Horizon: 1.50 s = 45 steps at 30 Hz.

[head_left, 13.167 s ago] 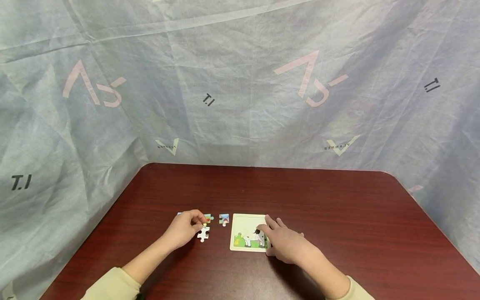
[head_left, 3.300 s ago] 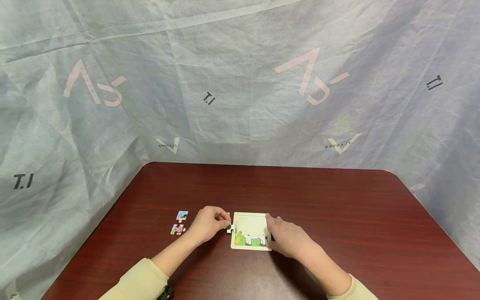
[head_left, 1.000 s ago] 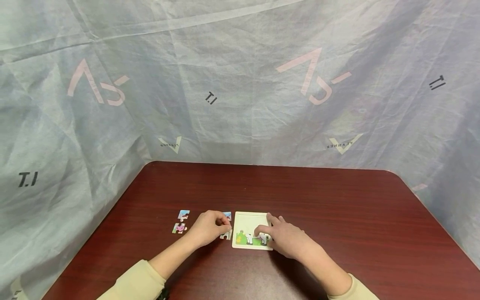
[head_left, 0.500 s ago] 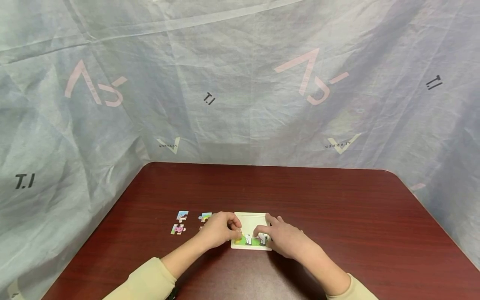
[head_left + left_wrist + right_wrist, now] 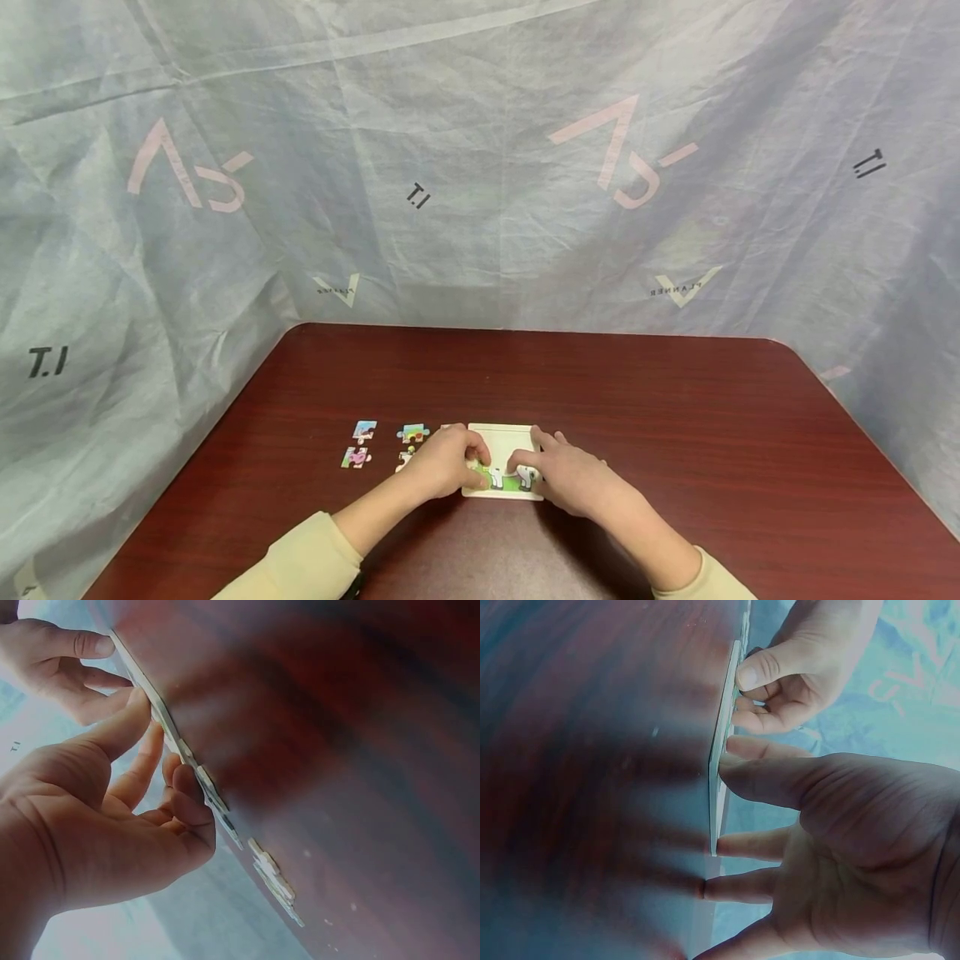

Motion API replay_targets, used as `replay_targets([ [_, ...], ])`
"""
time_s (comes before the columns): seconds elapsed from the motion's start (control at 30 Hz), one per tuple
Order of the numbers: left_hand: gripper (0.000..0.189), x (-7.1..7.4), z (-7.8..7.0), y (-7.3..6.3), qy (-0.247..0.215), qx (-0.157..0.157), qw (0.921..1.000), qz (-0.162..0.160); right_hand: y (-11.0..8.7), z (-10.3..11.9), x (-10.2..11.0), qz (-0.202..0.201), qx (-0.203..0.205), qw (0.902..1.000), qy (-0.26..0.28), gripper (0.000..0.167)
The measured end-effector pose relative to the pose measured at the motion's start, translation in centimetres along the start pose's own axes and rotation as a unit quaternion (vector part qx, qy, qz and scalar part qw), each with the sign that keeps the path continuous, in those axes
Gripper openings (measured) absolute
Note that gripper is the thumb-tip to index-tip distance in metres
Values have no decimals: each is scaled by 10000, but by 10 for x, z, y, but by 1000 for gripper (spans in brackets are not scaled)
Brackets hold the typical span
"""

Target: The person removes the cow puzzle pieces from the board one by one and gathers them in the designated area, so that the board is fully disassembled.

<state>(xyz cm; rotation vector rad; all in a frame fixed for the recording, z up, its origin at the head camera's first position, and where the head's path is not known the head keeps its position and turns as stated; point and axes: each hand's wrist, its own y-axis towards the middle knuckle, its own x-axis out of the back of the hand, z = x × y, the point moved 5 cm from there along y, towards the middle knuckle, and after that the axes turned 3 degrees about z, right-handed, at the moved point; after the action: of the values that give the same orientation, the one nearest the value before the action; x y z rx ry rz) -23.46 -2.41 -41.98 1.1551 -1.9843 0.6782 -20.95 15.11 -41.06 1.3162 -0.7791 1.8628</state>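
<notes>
A shallow cream puzzle tray (image 5: 506,440) lies flat on the table, its upper part bare and a row of cow-and-grass pieces (image 5: 525,478) along its near side. At the tray's left, my left hand (image 5: 441,463) pinches a green puzzle piece (image 5: 484,470) between thumb and fingers; the hand covers most of it. My right hand (image 5: 577,477) rests at the tray's right edge, fingers spread, with the index finger on the pieces. In the right wrist view the right thumb (image 5: 761,778) presses against the thin tray edge (image 5: 712,776), while other fingertips touch the table.
Left of the tray lie several loose puzzle pieces, among them a blue one (image 5: 364,430), a pink one (image 5: 356,457) and a green-and-blue one (image 5: 413,433). A white piece (image 5: 406,457) is partly behind the left hand. Grey fabric (image 5: 495,167) hangs beyond the dark red table (image 5: 637,392).
The left hand has put down a piece left of the tray and moved right onto the tray's left corner piece. Earlier, cow pieces left the tray. The right hand stays at its edge.
</notes>
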Motion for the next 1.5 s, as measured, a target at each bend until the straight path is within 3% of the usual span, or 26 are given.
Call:
replay_targets([
  [0.33,27,-2,-4,0,624,154,9979,-93,0,-1,0,-32,-94,9999,15,42],
  [0.6,26,-2,-6,-2,913,31,9956,-192,1,0,0,65,-224,9997,45,41],
  [1.5,34,-4,-10,-4,793,-140,9960,-399,1,-1,-1,126,-327,9993,125,40],
])
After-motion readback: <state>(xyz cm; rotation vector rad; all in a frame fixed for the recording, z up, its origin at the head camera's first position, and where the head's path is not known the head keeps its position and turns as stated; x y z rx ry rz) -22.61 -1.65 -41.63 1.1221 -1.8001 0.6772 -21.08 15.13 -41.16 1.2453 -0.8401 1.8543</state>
